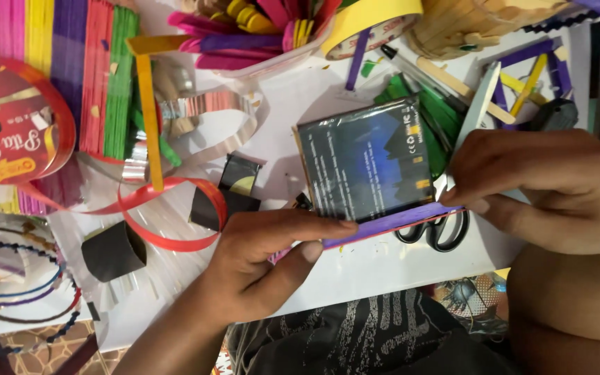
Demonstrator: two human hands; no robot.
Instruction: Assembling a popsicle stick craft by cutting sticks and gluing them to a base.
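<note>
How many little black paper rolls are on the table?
3. One black roll lies lower left by the red ribbon; two more sit together just above the left hand. Clutter may hide others.

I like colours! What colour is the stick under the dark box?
Purple stick, seen in the head view, pinched between both hands.

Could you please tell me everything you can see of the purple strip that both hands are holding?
The purple strip is a long, flat, thin piece, seemingly a stick or card. It slants slightly upward to the right above the white table. The left hand pinches its left end, the right hand its right. A dark glossy flat packet stands along its top edge.
</note>
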